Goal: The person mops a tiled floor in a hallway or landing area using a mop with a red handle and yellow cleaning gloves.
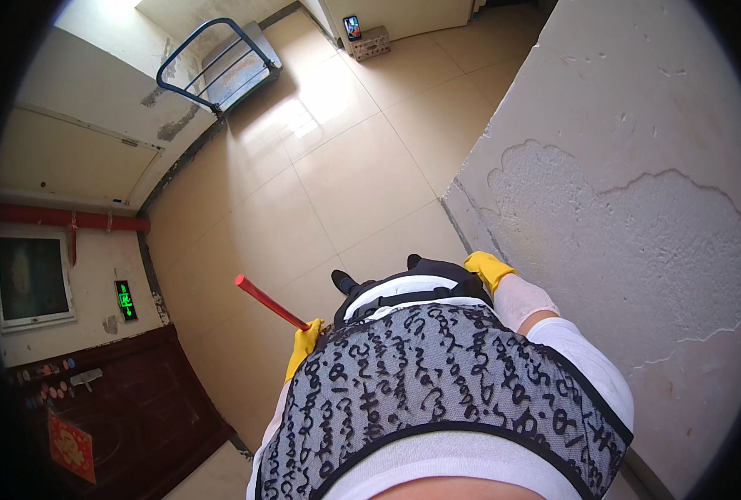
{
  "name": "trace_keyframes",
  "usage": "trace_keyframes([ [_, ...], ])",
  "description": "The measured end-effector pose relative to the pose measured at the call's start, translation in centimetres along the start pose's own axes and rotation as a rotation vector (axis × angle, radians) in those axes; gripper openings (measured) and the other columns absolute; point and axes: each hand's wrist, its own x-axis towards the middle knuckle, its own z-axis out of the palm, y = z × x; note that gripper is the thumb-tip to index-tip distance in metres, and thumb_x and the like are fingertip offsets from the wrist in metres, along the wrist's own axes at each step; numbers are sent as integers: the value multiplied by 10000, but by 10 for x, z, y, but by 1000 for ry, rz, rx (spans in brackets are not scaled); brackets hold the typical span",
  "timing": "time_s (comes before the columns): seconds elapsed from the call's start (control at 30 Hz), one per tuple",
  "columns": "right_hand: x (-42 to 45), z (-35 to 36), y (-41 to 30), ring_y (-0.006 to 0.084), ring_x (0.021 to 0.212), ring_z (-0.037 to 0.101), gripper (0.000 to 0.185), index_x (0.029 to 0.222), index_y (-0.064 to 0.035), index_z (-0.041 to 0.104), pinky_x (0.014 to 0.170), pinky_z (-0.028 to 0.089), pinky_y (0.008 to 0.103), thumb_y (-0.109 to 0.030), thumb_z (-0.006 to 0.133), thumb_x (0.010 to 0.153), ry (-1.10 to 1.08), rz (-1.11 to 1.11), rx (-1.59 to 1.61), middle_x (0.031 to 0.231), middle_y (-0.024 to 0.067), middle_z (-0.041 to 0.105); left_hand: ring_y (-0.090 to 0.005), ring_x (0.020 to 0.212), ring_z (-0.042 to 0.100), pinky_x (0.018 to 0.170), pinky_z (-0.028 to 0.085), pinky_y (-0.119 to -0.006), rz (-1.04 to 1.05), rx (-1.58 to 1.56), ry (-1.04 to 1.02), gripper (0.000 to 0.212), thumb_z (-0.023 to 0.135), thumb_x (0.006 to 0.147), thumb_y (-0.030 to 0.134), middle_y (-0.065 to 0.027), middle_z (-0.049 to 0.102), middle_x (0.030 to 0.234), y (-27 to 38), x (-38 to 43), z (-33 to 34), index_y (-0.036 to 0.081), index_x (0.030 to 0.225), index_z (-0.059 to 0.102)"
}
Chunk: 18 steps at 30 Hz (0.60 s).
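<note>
My left hand [306, 340], in a yellow rubber glove, grips a red stick [273, 302] at my side. The stick slants up and to the left over the floor, and its lower end is hidden behind my hand and body. At my right side hangs my right hand [489, 267], also in a yellow glove, close to the wall with peeling plaster [595, 206]. Its fingers are not clear enough to tell whether they hold anything. My dark shoes [344, 282] stand on the beige tiled floor [308, 206].
A platform trolley [242, 72] with a dark blue handle stands by the left wall. Farther ahead, a phone [351, 28] is propped at a perforated brick [371, 44]. Leftward are a red pipe [95, 220], a lit exit sign [126, 300] and a dark red door [151, 400].
</note>
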Motion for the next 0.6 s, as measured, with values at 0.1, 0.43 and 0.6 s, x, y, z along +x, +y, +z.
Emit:
trace_keyframes([
  [0.1, 6, 2, -1, 338, 936, 641, 296, 951, -106, 698, 788, 481, 399, -254, 593, 718, -28, 65, -55, 981, 170, 668, -198, 855, 634, 774, 483, -298, 6, -7, 2, 406, 534, 897, 346, -139, 689, 947, 1, -1, 0, 10, 1094, 651],
  [0.43, 16, 9, 5, 339, 953, 634, 296, 954, -122, 700, 787, 483, 403, -266, 588, 720, -10, 66, -188, 989, 161, 665, -164, 830, 626, 742, 481, -280, -92, -72, 0, 383, 567, 893, 339, -113, 685, 927, 15, -9, 1, 7, 1060, 660],
  [0.6, 8, 3, 1, 317, 949, 641, 324, 987, -97, 694, 793, 480, 390, -258, 598, 723, -9, 16, -85, 997, 172, 670, -170, 849, 625, 755, 481, -288, -40, -118, 4, 391, 566, 896, 336, -122, 683, 944, -1, 0, 1, -2, 1074, 652],
])
